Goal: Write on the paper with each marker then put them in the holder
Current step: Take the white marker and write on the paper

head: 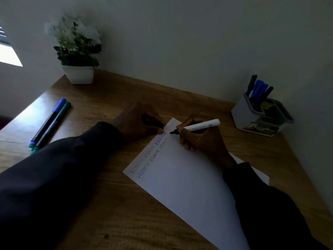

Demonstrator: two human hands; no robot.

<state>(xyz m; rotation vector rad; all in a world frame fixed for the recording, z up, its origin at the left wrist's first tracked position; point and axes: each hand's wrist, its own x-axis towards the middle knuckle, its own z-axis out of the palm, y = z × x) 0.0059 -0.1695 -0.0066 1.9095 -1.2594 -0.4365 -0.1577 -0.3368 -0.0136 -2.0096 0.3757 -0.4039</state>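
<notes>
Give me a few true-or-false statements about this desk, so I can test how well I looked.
1. The right hand holds a white-barrelled marker with its tip at the paper. True.
2. The holder is empty. False: several markers stand in it.
3. Two markers lie side by side on the desk to the person's left. True.
4. The paper is blank. False: two lines of handwriting run along its left edge.
5. The left hand rests flat and empty. False: it is closed on a small dark object, probably the marker's cap.
6. A potted plant stands at the far left of the desk. True.
</notes>
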